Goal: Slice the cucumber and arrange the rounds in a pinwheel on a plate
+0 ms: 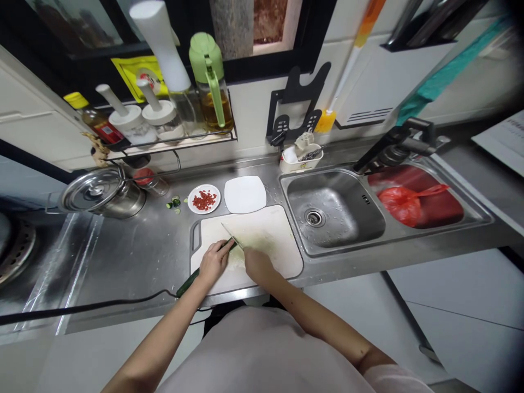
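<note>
- Head view, left hand (213,263): the fingers are drawn together and lie over a long green cucumber (188,283), holding it down; the palm is turned downward, so how tightly it grips cannot be told.
- The cucumber runs slantwise under this hand, its far end by the blade and its near end sticking out behind the wrist, over the left near corner of the cutting board (286,245).
- Right hand (258,265): closed in a fist around the handle of a knife (232,236), with no gap showing between fingers and palm; the handle itself is hidden inside.
- The knife's blade points away and to the left, crossing the cucumber's far end right beside the left fingertips; whether it touches them is too small to tell.
- Beyond the board stand a square white plate (245,194) and a round plate (204,212) of red pieces (204,200), with green offcuts (175,202) left of it.
</note>
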A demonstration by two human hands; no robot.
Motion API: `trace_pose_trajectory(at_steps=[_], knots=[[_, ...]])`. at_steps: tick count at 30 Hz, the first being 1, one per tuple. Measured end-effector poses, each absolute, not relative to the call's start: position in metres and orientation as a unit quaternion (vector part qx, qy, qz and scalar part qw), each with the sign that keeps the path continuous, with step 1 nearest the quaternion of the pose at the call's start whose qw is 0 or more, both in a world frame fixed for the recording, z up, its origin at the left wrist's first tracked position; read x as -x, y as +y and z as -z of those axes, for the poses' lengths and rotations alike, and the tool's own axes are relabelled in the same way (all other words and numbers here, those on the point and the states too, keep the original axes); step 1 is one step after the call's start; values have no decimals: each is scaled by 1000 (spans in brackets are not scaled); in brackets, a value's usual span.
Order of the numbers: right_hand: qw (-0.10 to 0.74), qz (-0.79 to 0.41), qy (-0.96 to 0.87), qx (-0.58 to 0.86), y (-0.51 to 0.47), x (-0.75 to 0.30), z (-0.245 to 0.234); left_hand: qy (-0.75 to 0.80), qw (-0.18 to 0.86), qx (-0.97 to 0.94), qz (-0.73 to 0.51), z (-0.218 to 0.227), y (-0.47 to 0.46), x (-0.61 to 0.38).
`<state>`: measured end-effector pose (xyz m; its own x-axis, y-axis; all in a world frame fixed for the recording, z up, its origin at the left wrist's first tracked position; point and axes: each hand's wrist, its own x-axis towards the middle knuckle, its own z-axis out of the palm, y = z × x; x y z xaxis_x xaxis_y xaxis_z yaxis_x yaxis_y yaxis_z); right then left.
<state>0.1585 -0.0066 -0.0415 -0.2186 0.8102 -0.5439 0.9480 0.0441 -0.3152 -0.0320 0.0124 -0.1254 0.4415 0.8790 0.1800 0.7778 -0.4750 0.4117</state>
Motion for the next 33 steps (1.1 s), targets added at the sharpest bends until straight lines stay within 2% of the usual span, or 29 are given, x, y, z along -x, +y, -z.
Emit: trace_pose_trajectory(at_steps=[10, 15, 33], knots=[[64, 315, 730, -604, -2, -160, 47, 488, 144, -839, -195, 125, 14, 32], [93, 319, 723, -606, -2, -161, 46, 484, 146, -839, -200, 124, 15, 32], [58, 311, 733, -602, 3, -160, 58, 487, 161, -838, -188, 122, 16, 33]])
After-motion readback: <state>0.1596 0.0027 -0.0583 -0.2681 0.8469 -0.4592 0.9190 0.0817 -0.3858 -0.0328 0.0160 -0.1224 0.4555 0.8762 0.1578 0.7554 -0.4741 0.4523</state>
